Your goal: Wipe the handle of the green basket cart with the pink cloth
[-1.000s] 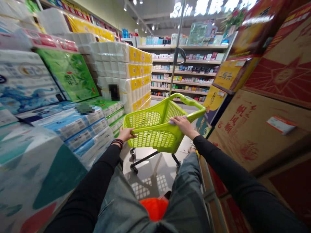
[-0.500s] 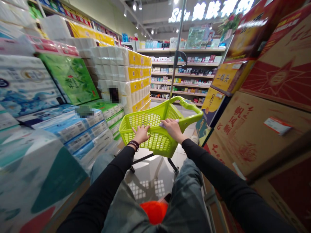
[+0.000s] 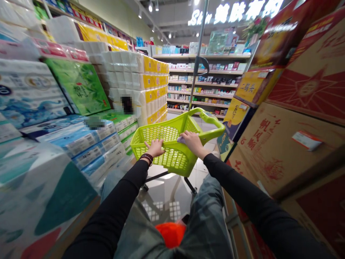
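A lime-green shopping cart with a perforated plastic basket stands in front of me, its handle toward the right. My left hand, with a dark beaded bracelet at the wrist, grips the near rim of the basket. Farther right on that same rim, my right hand presses a small pale lilac cloth against the plastic. Most of the cloth is hidden under the fingers. The visible part of the basket shows bare mesh.
Packs of tissue paper are stacked along the left. Printed cartons rise close on the right. Behind the cart stand a metal pole and shelves of small products. Something orange lies between my legs.
The left end of the cart has shifted slightly left, and my left hand with it. My right hand has slid a little to the right along the rim, with the cloth still under it.
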A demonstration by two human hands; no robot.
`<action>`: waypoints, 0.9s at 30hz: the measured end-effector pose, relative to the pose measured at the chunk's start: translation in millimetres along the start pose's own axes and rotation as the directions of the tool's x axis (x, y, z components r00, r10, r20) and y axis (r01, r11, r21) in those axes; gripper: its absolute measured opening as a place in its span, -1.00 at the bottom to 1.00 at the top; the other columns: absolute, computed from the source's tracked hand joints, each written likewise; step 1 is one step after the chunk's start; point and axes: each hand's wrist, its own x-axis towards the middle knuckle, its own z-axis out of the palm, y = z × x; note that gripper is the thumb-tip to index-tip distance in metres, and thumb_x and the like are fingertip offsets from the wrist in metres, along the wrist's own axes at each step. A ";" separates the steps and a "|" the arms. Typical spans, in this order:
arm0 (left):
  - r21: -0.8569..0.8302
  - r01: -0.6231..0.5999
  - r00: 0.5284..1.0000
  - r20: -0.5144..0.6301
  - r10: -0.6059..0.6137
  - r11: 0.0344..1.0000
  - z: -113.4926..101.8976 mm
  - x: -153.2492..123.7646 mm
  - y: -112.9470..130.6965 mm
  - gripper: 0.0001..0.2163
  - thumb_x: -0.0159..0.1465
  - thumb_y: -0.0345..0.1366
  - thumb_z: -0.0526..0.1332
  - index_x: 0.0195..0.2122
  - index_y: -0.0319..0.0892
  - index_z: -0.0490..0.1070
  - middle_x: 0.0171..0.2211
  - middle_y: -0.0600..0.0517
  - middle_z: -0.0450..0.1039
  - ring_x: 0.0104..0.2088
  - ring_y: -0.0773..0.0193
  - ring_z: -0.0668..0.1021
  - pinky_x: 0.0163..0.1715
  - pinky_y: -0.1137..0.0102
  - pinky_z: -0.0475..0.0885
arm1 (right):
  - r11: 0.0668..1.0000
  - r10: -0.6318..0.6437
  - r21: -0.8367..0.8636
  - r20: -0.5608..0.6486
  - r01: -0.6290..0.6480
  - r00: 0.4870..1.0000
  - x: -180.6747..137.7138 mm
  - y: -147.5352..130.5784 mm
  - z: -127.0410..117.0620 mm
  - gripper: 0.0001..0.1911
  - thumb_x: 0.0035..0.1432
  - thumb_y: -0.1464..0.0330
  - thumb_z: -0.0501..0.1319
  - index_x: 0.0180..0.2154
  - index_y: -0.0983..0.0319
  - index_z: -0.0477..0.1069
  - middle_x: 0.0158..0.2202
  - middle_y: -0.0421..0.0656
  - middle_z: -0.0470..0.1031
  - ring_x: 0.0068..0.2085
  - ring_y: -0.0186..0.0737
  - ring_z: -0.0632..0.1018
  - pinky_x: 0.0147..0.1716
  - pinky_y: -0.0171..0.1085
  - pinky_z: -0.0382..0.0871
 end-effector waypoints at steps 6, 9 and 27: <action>0.004 0.008 1.000 -0.007 -0.008 1.000 1.4 -0.3 3.5 -0.40 0.30 -0.09 0.31 0.34 -0.04 0.24 0.38 -0.25 0.25 0.39 -0.28 0.24 0.35 -0.36 0.01 | 0.975 -0.198 0.099 -0.037 0.201 0.979 16.1 -44.0 29.4 -0.74 0.46 0.44 0.18 0.09 0.20 0.55 0.05 0.00 0.56 0.00 -0.07 0.55 0.04 -0.17 0.37; 0.001 -0.002 1.000 -0.011 0.002 1.000 0.5 -0.6 -1.5 -0.44 0.32 -0.12 0.29 0.33 -0.04 0.26 0.37 -0.23 0.27 0.38 -0.25 0.26 0.36 -0.37 -0.01 | 0.964 -0.241 0.101 -0.061 0.247 0.969 11.5 -20.6 30.5 -0.71 0.43 0.46 0.21 0.11 0.18 0.54 0.07 -0.03 0.56 -0.01 -0.09 0.55 0.00 -0.19 0.40; -0.025 -0.013 1.000 -0.028 0.012 1.000 4.1 -0.1 17.4 -0.48 0.31 -0.08 0.30 0.27 -0.04 0.31 0.33 -0.23 0.32 0.35 -0.27 0.29 0.32 -0.41 0.04 | 0.993 -0.108 0.025 -0.158 0.113 0.982 -3.8 -12.2 43.8 -0.70 0.42 0.47 0.16 0.10 0.18 0.53 0.11 0.05 0.53 0.06 0.05 0.47 0.09 -0.05 0.36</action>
